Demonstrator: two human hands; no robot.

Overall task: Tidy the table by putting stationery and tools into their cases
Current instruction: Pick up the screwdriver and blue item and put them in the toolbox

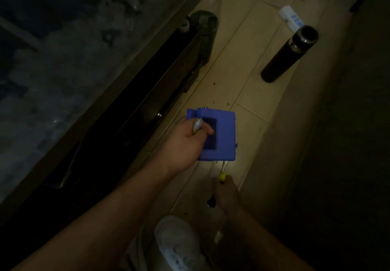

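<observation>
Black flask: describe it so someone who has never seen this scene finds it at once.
Follow the pale wooden surface up the frame to its far right side. A tall black flask stands there, next to a white-and-blue box. Unlike the dark green bottle opposite, it has a silver ring below its cap.

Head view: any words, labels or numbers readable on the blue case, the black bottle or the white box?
None can be read.
White box: blue marks, too blurred to read.
Blue case in left hand: no text shows.
Black bottle: no label shows.
</observation>
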